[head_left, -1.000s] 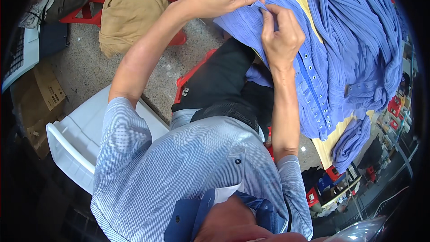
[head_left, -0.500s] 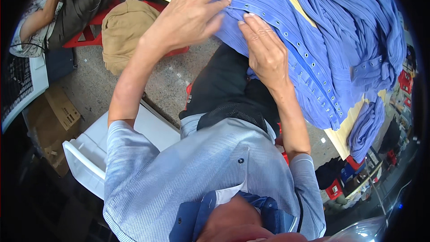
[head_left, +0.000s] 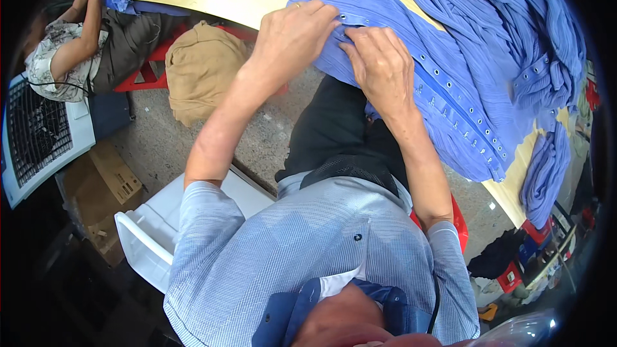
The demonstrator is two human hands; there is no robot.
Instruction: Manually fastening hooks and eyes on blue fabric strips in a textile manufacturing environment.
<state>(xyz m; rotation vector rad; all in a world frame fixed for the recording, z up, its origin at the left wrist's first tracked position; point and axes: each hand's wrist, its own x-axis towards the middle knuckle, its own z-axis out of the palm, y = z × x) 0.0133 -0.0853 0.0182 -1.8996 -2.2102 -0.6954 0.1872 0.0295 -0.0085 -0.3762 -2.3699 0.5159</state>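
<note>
A blue pleated garment [head_left: 443,115] lies on the yellow table in front of me. A band with metal eyelets [head_left: 436,72] runs down it, with a row of small metal hooks [head_left: 455,122] beside. My left hand [head_left: 292,38] pinches the garment's band near its far left end, fingertips together. Just to the right, my right hand [head_left: 384,67] has thumb and curled fingers closed on the same band. The fingertips of both hands nearly meet, and the cloth between them is partly hidden.
More blue garments [head_left: 488,13] heap at the far right; a folded one [head_left: 545,173] lies on the table edge [head_left: 508,196]. A tan cloth bundle [head_left: 204,74] sits on a red stool [head_left: 146,77]. Another person [head_left: 77,45] sits at far left. A white plastic bin [head_left: 148,244] stands at my left.
My left fingers, spread before, have closed on the garment's band. My right fingers, straight and flat earlier, have curled into a pinch. The whole view has shifted slightly.
</note>
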